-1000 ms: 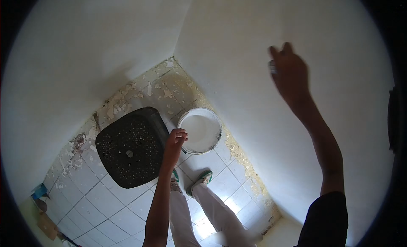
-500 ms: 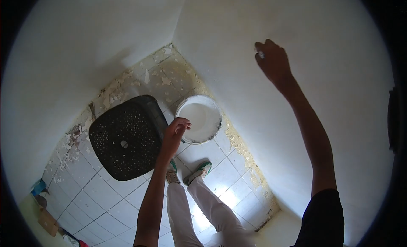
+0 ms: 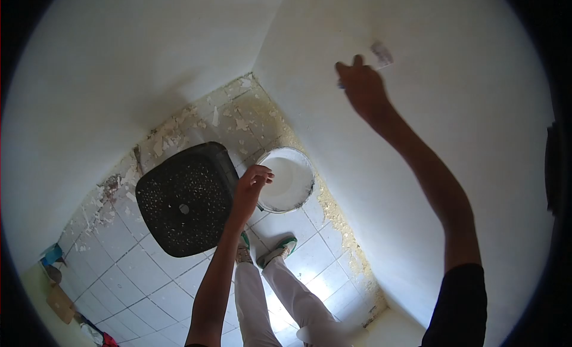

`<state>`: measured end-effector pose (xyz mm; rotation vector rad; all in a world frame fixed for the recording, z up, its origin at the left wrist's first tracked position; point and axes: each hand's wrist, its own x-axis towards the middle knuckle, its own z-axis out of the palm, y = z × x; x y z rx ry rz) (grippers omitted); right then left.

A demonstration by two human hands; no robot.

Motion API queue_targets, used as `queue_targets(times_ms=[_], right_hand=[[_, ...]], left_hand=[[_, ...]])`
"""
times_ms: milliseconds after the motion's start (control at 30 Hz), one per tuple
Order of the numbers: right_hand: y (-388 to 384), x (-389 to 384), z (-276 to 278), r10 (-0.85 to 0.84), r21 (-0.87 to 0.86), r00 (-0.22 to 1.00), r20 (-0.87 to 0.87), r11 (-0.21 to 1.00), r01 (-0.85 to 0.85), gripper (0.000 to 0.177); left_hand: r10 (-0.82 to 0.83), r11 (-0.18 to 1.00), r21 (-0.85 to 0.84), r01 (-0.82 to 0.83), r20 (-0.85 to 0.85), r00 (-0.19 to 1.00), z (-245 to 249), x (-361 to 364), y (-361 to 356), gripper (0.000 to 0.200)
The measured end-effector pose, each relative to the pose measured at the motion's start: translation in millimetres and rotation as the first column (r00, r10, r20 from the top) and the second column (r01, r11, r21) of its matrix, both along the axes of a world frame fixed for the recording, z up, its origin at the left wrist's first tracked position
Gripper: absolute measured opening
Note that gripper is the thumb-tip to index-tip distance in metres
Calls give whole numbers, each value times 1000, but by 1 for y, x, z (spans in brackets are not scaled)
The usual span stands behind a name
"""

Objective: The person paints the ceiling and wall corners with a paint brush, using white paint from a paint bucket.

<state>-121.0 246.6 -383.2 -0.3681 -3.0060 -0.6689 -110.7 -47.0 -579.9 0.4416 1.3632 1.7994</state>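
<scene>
Sweeping left along the white wall point(image 3: 465, 108) toward the corner since a second ago — right hand point(image 3: 364, 92), grip clenched on a small blurred tool point(image 3: 381, 53), its pale tip now showing past the fingers; left hand point(image 3: 252, 189) unmoved, loosely curled over the rim of the white bucket point(image 3: 312, 177) beside the black stool point(image 3: 185, 207) — contents of that grip, if any, indiscernible.

My left hand point(image 3: 253, 186) hangs low out front. Forearm bare, arm nearly straight and reaching down and away from me, wrist slightly bent. Fingers loosely curled, thumb apart, not a fist. My right hand point(image 3: 362, 90) is up high on the right, arm bare and stretched up and out, elbow slightly bent. Back of the right hand faces me, fingers folded away. Grip hidden, can't tell if closed.
</scene>
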Motion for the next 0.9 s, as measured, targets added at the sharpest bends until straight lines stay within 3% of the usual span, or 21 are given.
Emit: queue_targets(times_ms=[100, 233, 300, 367, 433, 500, 567, 600, 633, 667, 733, 800, 867, 900], right_hand=[[17, -4, -93, 113, -198, 992, 54, 975, -100, 12], [17, -8, -126, 50, -233, 987, 153, 972, -13, 19], [40, -4, -105, 96, -292, 986, -137, 947, -133, 15], [73, -10, -56, 144, -234, 958, -248, 951, -203, 17], [93, -21, 25, -81, -463, 989, -121, 886, 16, 18], [78, -32, 103, -122, -395, 978, -167, 918, 47, 16], [34, -35, 160, 106, 110, 962, -250, 991, -80, 15], [18, -35, 165, 103, 111, 964, -247, 991, -77, 15], [4, -34, 165, 132, 223, 955, -267, 972, -72, 15], [-6, -35, 160, 163, 331, 945, -282, 942, -64, 14], [2, -38, 107, 88, 380, 990, -107, 924, -41, 12], [14, -35, 32, 91, 164, 996, 14, 982, -93, 12], [18, -35, -34, 139, 185, 976, 170, 968, -170, 14], [26, -34, -62, 227, 77, 960, 165, 967, -242, 15]], left_hand=[[17, 1000, -23, -16, 51, 999, -14, 2, -14, 12], [-2, 997, -80, 8, 75, 997, -23, 12, -33, 12], [-18, 998, -54, 23, 91, 996, -23, 15, -37, 13], [-6, 999, -33, 9, 88, 996, -21, 16, -39, 14], [2, 1000, -9, -1, 83, 997, -10, 10, -38, 14], [-16, 997, -79, 25, 117, 993, 7, 2, -38, 14], [1, 997, -74, 8, 117, 993, 14, -3, -35, 14], [16, 997, -77, -7, 117, 993, 15, -5, -33, 14], [11, 997, -77, -2, 123, 992, 13, -6, -31, 14], [23, 998, -61, -15, 129, 991, 10, -7, -30, 14], [34, 998, -48, -28, 141, 989, 5, -8, -28, 14], [41, 999, -41, -36, 134, 990, 2, -7, -31, 13], [40, 998, -57, -32, 144, 989, 0, -3, -35, 13], [44, 997, -69, -34, 151, 988, -2, -1, -37, 13]])
